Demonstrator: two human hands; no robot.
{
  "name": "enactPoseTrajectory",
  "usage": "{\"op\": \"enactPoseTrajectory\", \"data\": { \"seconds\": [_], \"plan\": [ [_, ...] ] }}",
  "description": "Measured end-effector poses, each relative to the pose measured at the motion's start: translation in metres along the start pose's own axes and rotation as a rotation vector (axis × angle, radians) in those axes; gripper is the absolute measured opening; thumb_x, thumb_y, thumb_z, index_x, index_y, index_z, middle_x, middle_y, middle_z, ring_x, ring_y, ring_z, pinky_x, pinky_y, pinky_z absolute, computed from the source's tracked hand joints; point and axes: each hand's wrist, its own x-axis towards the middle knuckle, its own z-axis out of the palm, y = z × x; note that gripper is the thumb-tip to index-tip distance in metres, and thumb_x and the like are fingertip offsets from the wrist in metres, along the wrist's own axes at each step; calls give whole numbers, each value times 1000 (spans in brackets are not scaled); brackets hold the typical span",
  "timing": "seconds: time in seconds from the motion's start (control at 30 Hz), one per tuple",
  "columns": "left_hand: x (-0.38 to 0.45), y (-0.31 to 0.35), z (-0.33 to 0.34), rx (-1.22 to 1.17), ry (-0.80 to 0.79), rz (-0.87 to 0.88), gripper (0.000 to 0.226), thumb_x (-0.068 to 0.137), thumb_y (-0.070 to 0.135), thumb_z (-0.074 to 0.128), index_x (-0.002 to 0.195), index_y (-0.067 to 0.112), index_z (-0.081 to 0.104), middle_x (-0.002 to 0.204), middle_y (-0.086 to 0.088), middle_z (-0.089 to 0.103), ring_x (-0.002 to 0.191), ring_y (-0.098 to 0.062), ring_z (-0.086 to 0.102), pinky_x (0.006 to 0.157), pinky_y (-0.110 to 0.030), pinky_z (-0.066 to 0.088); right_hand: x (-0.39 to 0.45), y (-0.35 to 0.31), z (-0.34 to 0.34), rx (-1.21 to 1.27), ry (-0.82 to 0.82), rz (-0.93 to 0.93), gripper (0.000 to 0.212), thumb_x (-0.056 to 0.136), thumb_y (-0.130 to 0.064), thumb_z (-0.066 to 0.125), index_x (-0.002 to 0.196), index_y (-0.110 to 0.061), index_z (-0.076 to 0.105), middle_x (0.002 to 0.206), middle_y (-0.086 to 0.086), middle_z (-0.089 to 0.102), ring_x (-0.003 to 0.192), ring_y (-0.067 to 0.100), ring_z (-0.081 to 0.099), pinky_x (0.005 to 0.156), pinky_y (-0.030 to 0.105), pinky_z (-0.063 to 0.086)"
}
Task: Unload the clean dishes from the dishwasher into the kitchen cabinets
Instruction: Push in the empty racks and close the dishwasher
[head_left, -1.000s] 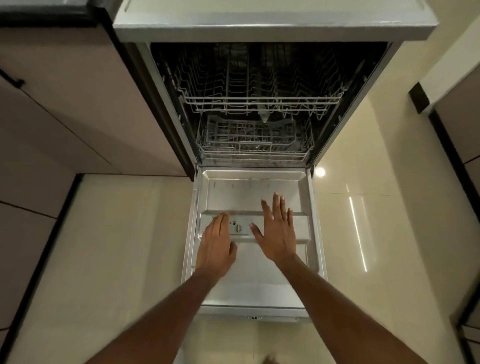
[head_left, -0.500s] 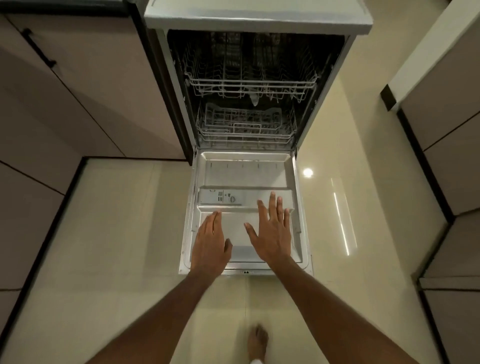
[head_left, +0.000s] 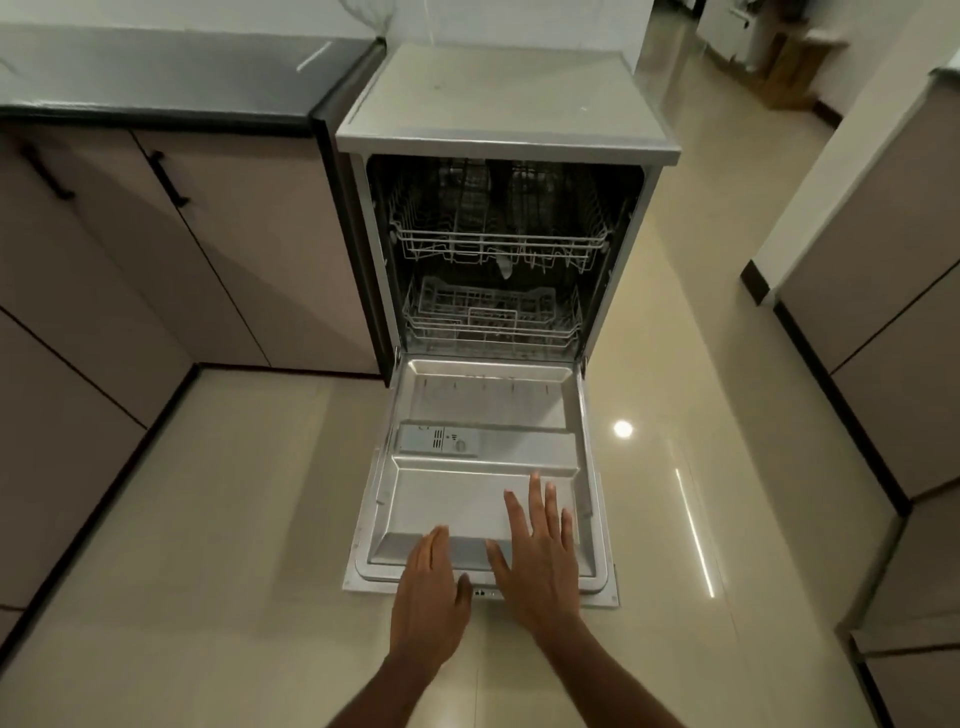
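1. Dishwasher (head_left: 506, 130) standing at the end of the dark table (head_left: 171, 78), mouth facing the camera, flat pale top.
2. Door (head_left: 485, 467) dropped flat toward the camera, long axis running from the hinge at the machine outward over the floor (head_left: 234, 519); inner metal face up, detergent panel (head_left: 439, 440) on its left half.
3. Upper rack (head_left: 498, 244) and lower rack (head_left: 491, 317) pushed inside the dark tub, white wire; contents too dim to tell, no dishes plainly seen.
4. Left hand (head_left: 428, 597) at the door's outer edge, fingers straight and close together, palm down, nothing in its grip; touching or just above the edge, cannot tell which.
5. Right hand (head_left: 540, 556) just beside it, fingers spread flat over the door's near panel, holding nothing.
6. Beige cabinets (head_left: 182, 260) under the table on the left, black handles (head_left: 169, 176) on two fronts.
7. More cabinets (head_left: 883, 312) along the right, glossy floor between, bright lamp reflection (head_left: 623, 428) beside the door.
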Motion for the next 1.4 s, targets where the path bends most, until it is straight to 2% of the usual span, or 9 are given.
{"op": "enactPoseTrajectory", "data": {
  "seconds": [0.2, 0.33, 0.4, 0.53, 0.67, 0.83, 1.0, 1.2, 1.4],
  "plan": [
    [28, -62, 144, -358, -43, -362, 57, 104, 33, 53, 152, 3, 43, 156, -14, 46, 145, -30, 41, 122, -39, 29, -7, 35, 126, 24, -26, 5, 74, 100, -58, 47, 164, -30, 24, 174, 7, -11, 160, 28, -13, 126, 48, -2],
    [56, -102, 221, -875, -14, -785, 62, 104, 50, 48, 125, -5, 66, 131, -28, 64, 121, -41, 60, 107, -48, 47, -25, 45, 220, 91, -69, 58, 73, 101, -58, 44, 165, -37, 15, 171, 6, -21, 158, 28, -20, 126, 47, -5],
    [67, -113, 240, -1174, 37, -924, 75, 102, 62, 44, 137, -2, 59, 142, -28, 57, 129, -42, 55, 114, -50, 39, -34, 51, 254, 119, -107, 63, 74, 102, -61, 38, 166, -39, 6, 168, 6, -28, 157, 28, -23, 126, 44, -10],
    [84, -124, 259, -1667, 162, -1008, 87, 97, 76, 32, 154, 12, 44, 159, -15, 43, 149, -35, 38, 126, -45, 24, -38, 70, 299, 86, -121, -14, 80, 99, -57, 45, 165, -39, 5, 169, 3, -25, 159, 27, -19, 125, 40, -13],
    [95, -123, 260, -1919, 303, -889, 77, 96, 77, 34, 149, 24, 51, 149, -6, 56, 136, -30, 54, 117, -40, 39, -35, 76, 313, 54, -70, -39, 90, 93, -59, 55, 166, -40, 7, 173, 1, -13, 160, 28, -15, 124, 44, -9],
    [94, -121, 265, -1903, 317, -849, 83, 91, 82, 40, 149, 23, 50, 142, -11, 60, 121, -34, 61, 105, -42, 46, -34, 79, 318, -52, -90, -64, 118, 72, -64, 81, 165, -36, 14, 173, 10, 17, 160, 38, 10, 128, 51, 9],
    [88, -110, 246, -1828, 432, -899, 76, 90, 82, 43, 117, 12, 59, 108, -16, 66, 77, -30, 63, 71, -37, 53, -25, 68, 297, -73, 9, -100, 116, 66, -52, 84, 164, -34, 25, 171, 7, 23, 156, 41, 25, 122, 67, 13],
    [99, -92, 213, -1374, 659, -921, 126, 73, 103, 15, 111, -4, 69, 112, -32, 68, 100, -50, 65, 96, -50, 52, 4, 48, 215, -81, 189, -220, 124, 52, -46, 91, 161, -36, 33, 158, 4, 45, 145, 33, 43, 122, 67, 20],
    [113, -26, 129, -1198, 1015, -467, 58, 98, 63, 54, 107, 5, 58, 100, -15, 68, 88, -36, 65, 75, -38, 49, 45, 40, 111, -69, 483, -257, 105, 66, -61, 81, 159, -39, 36, 154, -3, 47, 146, 28, 42, 124, 62, 16]
  ]
}}
